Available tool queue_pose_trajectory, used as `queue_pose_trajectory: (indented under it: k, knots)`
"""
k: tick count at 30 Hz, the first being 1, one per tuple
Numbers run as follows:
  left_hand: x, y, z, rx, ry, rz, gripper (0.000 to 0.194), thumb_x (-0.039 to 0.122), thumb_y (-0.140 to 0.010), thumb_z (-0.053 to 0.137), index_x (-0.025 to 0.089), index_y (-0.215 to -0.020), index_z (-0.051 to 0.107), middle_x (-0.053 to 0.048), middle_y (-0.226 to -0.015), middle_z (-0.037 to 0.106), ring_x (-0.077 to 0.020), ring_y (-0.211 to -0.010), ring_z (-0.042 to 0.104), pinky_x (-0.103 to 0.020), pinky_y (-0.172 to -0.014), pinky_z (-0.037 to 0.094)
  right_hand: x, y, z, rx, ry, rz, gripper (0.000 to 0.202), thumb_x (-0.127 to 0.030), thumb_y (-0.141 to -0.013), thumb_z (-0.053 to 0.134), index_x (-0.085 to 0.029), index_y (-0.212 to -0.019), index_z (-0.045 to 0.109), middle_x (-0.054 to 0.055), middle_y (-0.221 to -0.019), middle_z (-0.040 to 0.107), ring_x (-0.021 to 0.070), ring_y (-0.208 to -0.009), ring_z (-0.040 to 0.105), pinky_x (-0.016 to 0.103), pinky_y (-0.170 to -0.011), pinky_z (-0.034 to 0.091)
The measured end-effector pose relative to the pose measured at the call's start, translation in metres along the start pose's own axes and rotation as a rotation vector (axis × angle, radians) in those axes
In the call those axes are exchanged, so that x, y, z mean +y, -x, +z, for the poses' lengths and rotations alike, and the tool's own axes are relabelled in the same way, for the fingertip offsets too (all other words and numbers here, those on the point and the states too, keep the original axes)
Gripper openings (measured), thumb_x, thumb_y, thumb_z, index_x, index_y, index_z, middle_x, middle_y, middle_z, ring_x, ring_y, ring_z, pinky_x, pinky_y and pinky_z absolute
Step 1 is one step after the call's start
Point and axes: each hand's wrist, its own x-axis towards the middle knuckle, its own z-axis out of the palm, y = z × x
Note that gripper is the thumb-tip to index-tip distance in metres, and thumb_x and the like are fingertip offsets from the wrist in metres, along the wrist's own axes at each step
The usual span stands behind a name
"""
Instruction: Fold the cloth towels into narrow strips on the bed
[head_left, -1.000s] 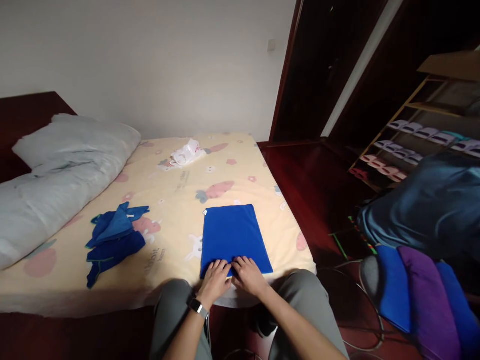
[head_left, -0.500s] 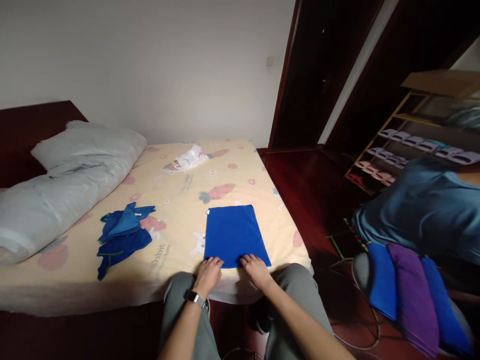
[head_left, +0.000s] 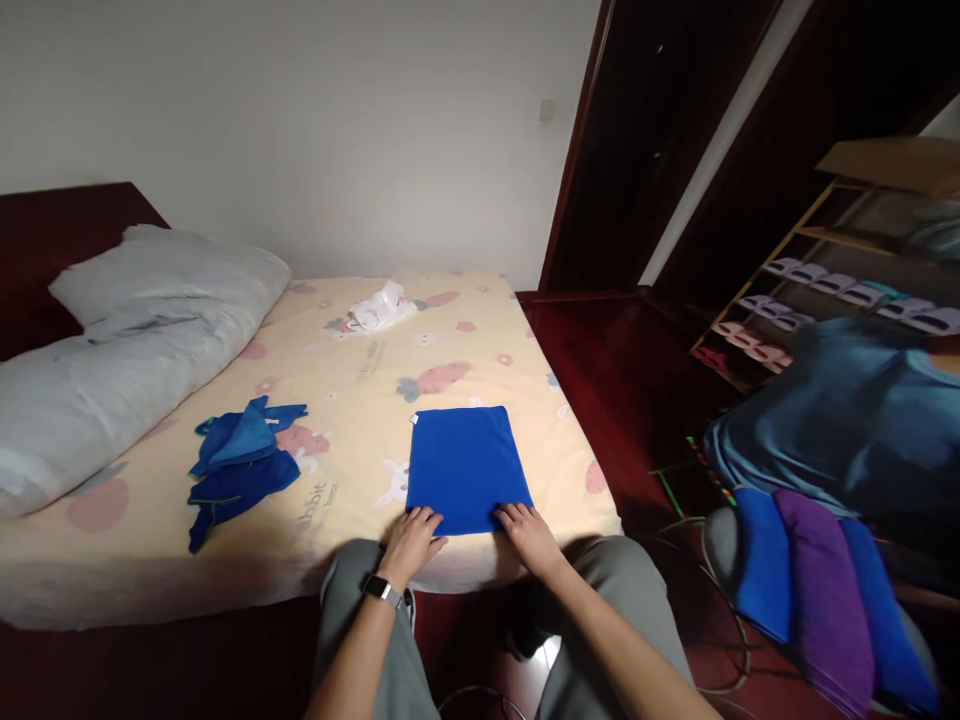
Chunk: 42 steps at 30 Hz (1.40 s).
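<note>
A flat blue cloth [head_left: 469, 465] with a small white tag at its far left corner lies spread on the bed. At the near left corner, my left hand [head_left: 412, 540], with a watch on its wrist, rests with its fingers stretched over the cloth. My right hand [head_left: 531, 537] lies at the near right corner, fingers extended on the fabric. Both hands press from above and hold nothing. To the left is a crumpled pile of blue cloths [head_left: 244, 465], a few edged in green, apart from both hands.
The bed [head_left: 352, 400] has a patterned sheet. A rolled grey quilt [head_left: 150, 345] lies at left, a white plastic bag [head_left: 381, 308] farther back. At right are a person in a blue shirt [head_left: 832, 420], blue and purple cloths [head_left: 829, 590] and a slipper rack [head_left: 799, 235].
My hands have moved apart along the near edge, the left one outward to the left and the right one to the right. The cloth stays flat. The view has shifted slightly.
</note>
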Motion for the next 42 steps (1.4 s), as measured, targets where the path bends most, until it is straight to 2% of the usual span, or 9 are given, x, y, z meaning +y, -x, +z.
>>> queue_pose_trajectory:
  k: [5,9,14,19,25,30,36,42]
  knots:
    - [0.009,-0.003,0.004,0.039,-0.021,0.076,0.038,0.028,-0.091,0.058,0.025,-0.129,0.059,-0.007,-0.125,0.063,-0.0260,-0.115,0.055,-0.039,-0.094,0.045,-0.011,-0.005,0.001,0.065,-0.054,-0.031,0.039,-0.013,-0.095,0.048,-0.019,-0.132,0.057,0.011,-0.136,0.060,0.0253,-0.117,0.054,0.039,-0.095,0.044]
    - [0.021,-0.006,0.015,0.086,-0.057,0.139,0.044,0.025,-0.093,0.054,0.025,-0.136,0.053,-0.008,-0.132,0.060,-0.0256,-0.119,0.053,-0.041,-0.100,0.042,-0.026,-0.012,0.006,0.068,-0.055,-0.085,0.037,-0.015,-0.097,0.047,-0.020,-0.132,0.057,0.010,-0.134,0.061,0.0243,-0.115,0.055,0.038,-0.095,0.044]
    - [0.028,-0.011,0.025,0.101,-0.106,0.153,0.035,0.025,-0.095,0.049,0.021,-0.130,0.057,-0.009,-0.127,0.063,-0.0254,-0.116,0.054,-0.042,-0.099,0.042,-0.048,-0.024,0.013,0.070,-0.044,-0.127,0.035,-0.016,-0.097,0.047,-0.019,-0.131,0.057,0.010,-0.130,0.062,0.0233,-0.111,0.057,0.038,-0.091,0.047]
    - [0.024,-0.009,0.019,0.055,-0.114,0.116,0.033,0.018,-0.094,0.047,0.020,-0.124,0.060,-0.009,-0.119,0.065,-0.0242,-0.110,0.056,-0.039,-0.094,0.044,-0.054,-0.033,0.012,0.016,-0.016,-0.090,0.030,-0.014,-0.095,0.048,-0.018,-0.122,0.061,0.009,-0.122,0.065,0.0236,-0.104,0.058,0.036,-0.084,0.050]
    - [0.007,0.000,0.008,-0.020,-0.107,-0.020,0.034,0.008,-0.087,0.045,0.019,-0.113,0.064,-0.010,-0.110,0.065,-0.0255,-0.105,0.056,-0.038,-0.089,0.046,-0.031,-0.020,-0.003,-0.055,-0.005,0.004,0.032,-0.010,-0.094,0.046,-0.020,-0.121,0.061,0.009,-0.118,0.065,0.0243,-0.105,0.058,0.035,-0.084,0.049]
    - [-0.006,0.005,0.004,-0.030,-0.036,-0.129,0.038,0.003,-0.086,0.042,0.020,-0.109,0.066,-0.010,-0.107,0.065,-0.0235,-0.106,0.057,-0.035,-0.092,0.044,-0.005,-0.002,-0.011,-0.081,-0.015,0.094,0.036,-0.006,-0.092,0.044,-0.020,-0.119,0.062,0.011,-0.116,0.065,0.0247,-0.104,0.059,0.034,-0.085,0.048]
    - [-0.012,0.005,-0.001,-0.051,0.038,-0.147,0.029,0.012,-0.091,0.047,0.021,-0.109,0.068,-0.009,-0.110,0.066,-0.0217,-0.108,0.058,-0.033,-0.094,0.044,0.022,0.014,-0.013,-0.097,-0.074,0.169,0.036,-0.006,-0.090,0.043,-0.019,-0.117,0.063,0.012,-0.113,0.066,0.0230,-0.103,0.061,0.031,-0.084,0.046]
    - [-0.027,0.002,0.001,-0.035,0.114,-0.091,0.038,0.002,-0.085,0.046,0.020,-0.110,0.068,-0.007,-0.112,0.067,-0.0189,-0.108,0.060,-0.031,-0.097,0.044,0.038,0.020,-0.012,-0.064,-0.144,0.145,0.038,-0.008,-0.087,0.047,-0.018,-0.119,0.064,0.011,-0.115,0.066,0.0218,-0.107,0.059,0.031,-0.090,0.044]
